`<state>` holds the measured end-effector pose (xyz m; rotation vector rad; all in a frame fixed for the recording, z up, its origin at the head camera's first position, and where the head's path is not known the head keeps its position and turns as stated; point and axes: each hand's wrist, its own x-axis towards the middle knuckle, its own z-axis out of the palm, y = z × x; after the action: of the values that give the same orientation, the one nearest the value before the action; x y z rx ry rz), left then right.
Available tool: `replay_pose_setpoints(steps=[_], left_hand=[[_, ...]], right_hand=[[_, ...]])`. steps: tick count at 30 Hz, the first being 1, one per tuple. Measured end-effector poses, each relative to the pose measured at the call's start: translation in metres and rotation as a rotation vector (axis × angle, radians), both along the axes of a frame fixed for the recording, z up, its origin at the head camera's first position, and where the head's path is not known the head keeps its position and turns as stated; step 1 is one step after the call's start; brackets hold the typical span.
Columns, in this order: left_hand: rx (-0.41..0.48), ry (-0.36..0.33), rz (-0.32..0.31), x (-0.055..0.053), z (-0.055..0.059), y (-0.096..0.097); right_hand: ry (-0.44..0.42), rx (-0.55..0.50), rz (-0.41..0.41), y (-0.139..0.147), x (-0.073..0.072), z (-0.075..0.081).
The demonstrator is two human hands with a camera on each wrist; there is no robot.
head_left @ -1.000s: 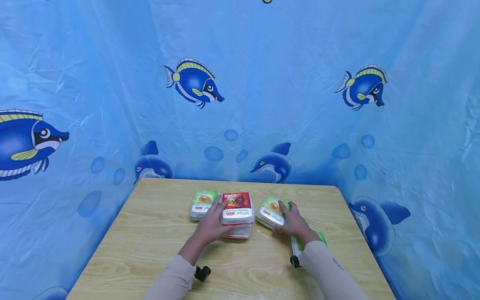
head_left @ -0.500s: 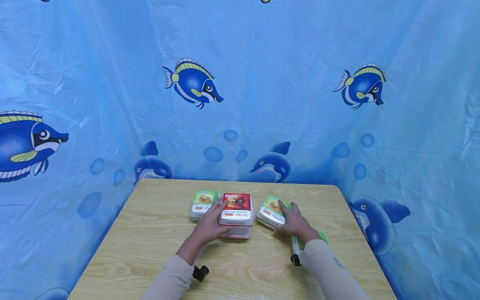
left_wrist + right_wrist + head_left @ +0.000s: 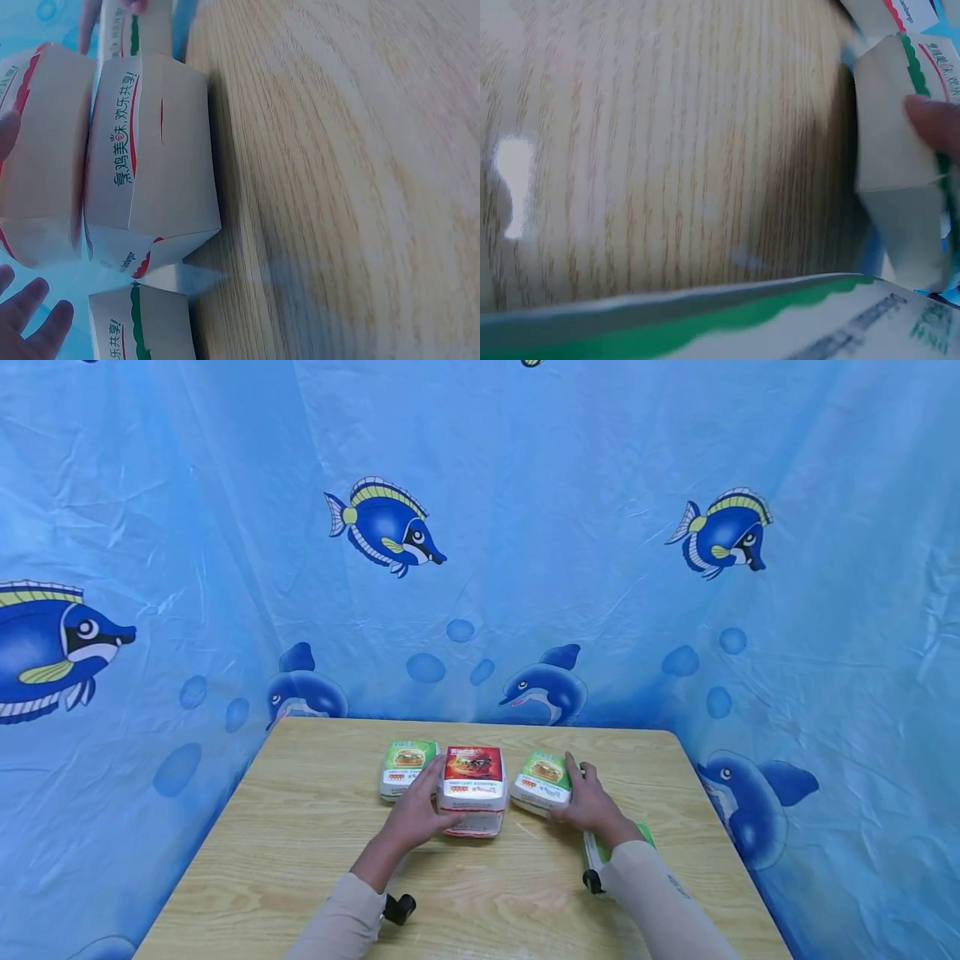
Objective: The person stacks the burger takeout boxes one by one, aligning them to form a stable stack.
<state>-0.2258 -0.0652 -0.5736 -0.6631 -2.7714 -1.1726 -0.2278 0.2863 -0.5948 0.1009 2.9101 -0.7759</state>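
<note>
A red-and-white burger box [image 3: 474,781] lies on another white, red-edged burger box [image 3: 476,825]. My left hand [image 3: 412,814] is at the stack's left side, thumb near the front. In the left wrist view its fingertips [image 3: 54,326] are spread apart from the upper box [image 3: 45,157], with the thumb near that box's face. To the right, my right hand [image 3: 592,806] holds a green-and-white burger box [image 3: 542,783] at its right side. Its thumb [image 3: 934,124] presses the front face in the right wrist view. Some fingers are hidden.
Left of the stack stands another green burger box [image 3: 405,768], partly behind my left hand. A further green burger box [image 3: 596,853] lies beneath my right forearm. The wooden table [image 3: 300,827] meets a blue fish-print curtain [image 3: 480,568] at its far edge.
My left fingers have come off the top of the red box, which settled onto the box beneath. My right fingers slid to the green box's right edge, and that box has turned slightly straighter.
</note>
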Motion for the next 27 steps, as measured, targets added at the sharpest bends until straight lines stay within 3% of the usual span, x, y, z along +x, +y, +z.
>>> replay_pose_setpoints(steps=[6,10,22,27], left_hand=[[0.019,0.013,-0.017,-0.005,0.001,0.002],[0.021,-0.017,-0.012,-0.003,-0.001,0.000],[0.031,0.009,-0.017,-0.003,-0.003,-0.003],[0.039,-0.020,-0.017,-0.001,-0.004,-0.002]], right_hand=[[0.087,-0.062,-0.062,0.002,-0.005,0.004],[0.120,-0.122,-0.091,0.004,-0.003,0.003],[0.193,-0.226,-0.098,0.003,0.001,0.009],[0.214,-0.287,-0.124,0.004,0.005,0.014]])
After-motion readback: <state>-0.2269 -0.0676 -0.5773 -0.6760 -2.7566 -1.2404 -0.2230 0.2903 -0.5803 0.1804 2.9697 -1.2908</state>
